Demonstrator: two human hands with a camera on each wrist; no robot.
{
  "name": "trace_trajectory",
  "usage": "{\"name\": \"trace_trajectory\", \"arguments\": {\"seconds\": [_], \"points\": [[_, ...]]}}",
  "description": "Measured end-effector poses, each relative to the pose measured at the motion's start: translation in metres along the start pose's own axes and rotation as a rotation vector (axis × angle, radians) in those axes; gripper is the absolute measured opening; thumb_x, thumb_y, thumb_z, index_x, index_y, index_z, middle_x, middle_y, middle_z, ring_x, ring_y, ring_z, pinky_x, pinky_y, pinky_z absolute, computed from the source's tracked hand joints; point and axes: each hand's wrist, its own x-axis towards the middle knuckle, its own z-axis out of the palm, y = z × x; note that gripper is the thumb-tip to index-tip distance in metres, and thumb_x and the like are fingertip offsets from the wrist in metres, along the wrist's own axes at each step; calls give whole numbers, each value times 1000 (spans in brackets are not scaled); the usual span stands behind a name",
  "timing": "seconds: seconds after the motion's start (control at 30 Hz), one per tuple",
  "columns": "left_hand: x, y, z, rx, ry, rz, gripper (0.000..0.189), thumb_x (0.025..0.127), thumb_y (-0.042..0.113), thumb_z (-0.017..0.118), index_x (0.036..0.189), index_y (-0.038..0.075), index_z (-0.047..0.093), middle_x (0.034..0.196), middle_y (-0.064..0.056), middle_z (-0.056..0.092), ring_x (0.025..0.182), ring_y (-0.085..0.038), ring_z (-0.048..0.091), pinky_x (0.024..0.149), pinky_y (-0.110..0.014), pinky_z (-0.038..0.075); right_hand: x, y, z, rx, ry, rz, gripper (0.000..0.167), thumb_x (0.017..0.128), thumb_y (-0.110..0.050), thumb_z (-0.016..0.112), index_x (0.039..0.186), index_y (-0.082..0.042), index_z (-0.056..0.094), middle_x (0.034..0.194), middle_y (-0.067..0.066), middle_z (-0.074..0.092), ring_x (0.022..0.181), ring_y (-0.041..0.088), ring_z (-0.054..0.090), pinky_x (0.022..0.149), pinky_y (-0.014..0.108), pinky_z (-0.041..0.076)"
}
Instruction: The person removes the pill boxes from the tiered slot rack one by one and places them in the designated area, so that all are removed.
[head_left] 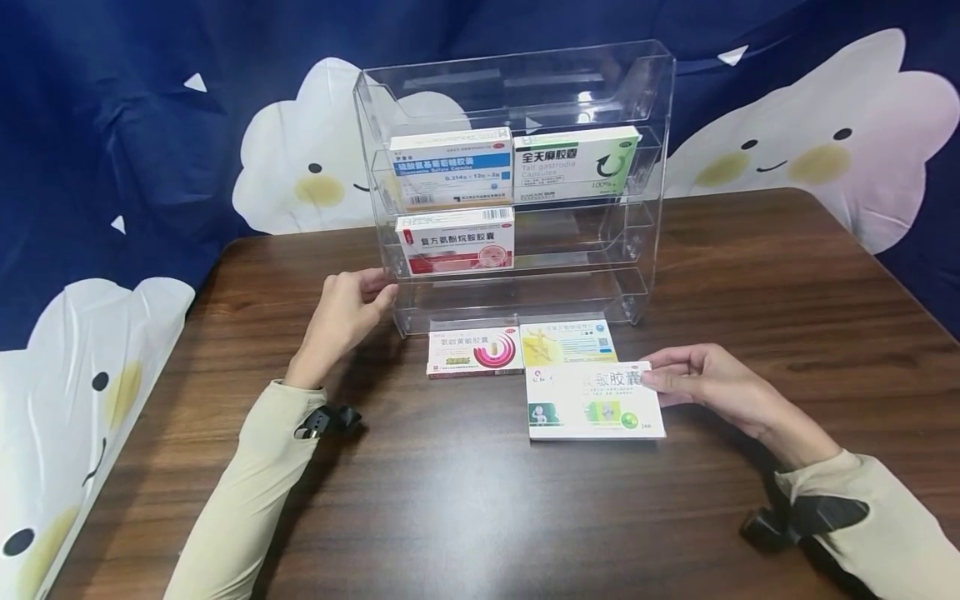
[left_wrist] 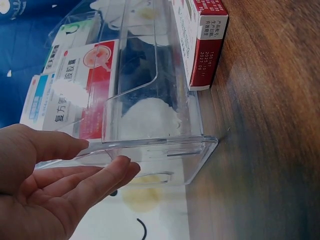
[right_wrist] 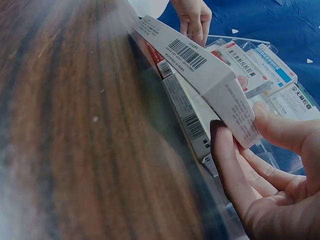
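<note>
My right hand [head_left: 708, 383] pinches the right end of a white-and-green medicine box [head_left: 570, 425]. The right wrist view shows the thumb on one face and the fingers under the other; the box [right_wrist: 190, 62] is tilted there. Behind it, a yellow-and-white medicine box [head_left: 562, 342] and a white-and-pink medicine box [head_left: 465, 354] lie side by side before a clear acrylic rack [head_left: 525, 292]. My left hand [head_left: 345, 321] is at the rack's lower left side, its fingers loosely extended along the side panel [left_wrist: 170, 155] and the thumb near the front edge.
The rack's tiers bear a blue-and-white box [head_left: 453, 171], a green-and-white box [head_left: 573, 167] and a red-and-white box [head_left: 457, 242]. Everything stands on a dark wooden table [head_left: 420, 500]. A blue curtain [head_left: 172, 150] with white cloud faces hangs behind.
</note>
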Motion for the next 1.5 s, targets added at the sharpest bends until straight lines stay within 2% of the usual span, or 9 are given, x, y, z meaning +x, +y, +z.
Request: {"name": "trace_trajectory", "arguments": {"seconds": [0.13, 0.3, 0.53, 0.77, 0.87, 1.5], "points": [[-1, 0, 0, -3, -3, -4, 31, 94, 10, 59, 120, -7, 63, 109, -21, 69, 102, -27, 66, 87, -42, 53, 2, 5, 0, 8, -10, 7, 48, 93, -6, 62, 124, 26, 43, 98, 6, 72, 87, 14, 69, 78, 33, 57], [-1, 0, 0, -4, -3, -2, 31, 94, 11, 59, 120, -7, 64, 108, -21, 69, 103, -27, 66, 87, -42, 53, 4, 6, 3, -38, 34, 35, 53, 92, -10, 64, 126, 25, 42, 103, 16, 70, 87, 12, 69, 76, 34, 57], [0, 0, -1, 0, -4, 1, 32, 94, 12, 59, 120, -6, 64, 108, -20, 69, 104, -26, 66, 88, -41, 52, 4, 5, 6, -93, 70, 11, 51, 92, -8, 64, 125, 25, 43, 104, 24, 68, 84, 13, 69, 74, 35, 58], [0, -1, 0, -3, -3, -2, 31, 94, 11, 59, 120, -6, 64, 108, -20, 69, 102, -26, 66, 86, -42, 53, 3, -1, 8, -240, 126, 17, 50, 91, -14, 67, 123, 21, 50, 99, 22, 69, 79, 15, 69, 70, 32, 58], [-1, 0, -1, -1, -3, -2, 31, 94, 11, 59, 120, -6, 64, 108, -20, 69, 101, -26, 66, 85, -42, 53, 2, -2, 9, -269, 130, 22, 50, 91, -14, 67, 123, 20, 50, 97, 21, 70, 79, 17, 69, 69, 32, 58], [1, 0, 0, 1, -6, 3, 31, 94, 10, 59, 119, -7, 64, 107, -21, 69, 101, -27, 67, 86, -42, 53, 2, -3, 13, -321, 184, 4, 48, 90, -13, 68, 124, 18, 51, 94, 20, 70, 76, 18, 70, 66, 31, 58]]}}
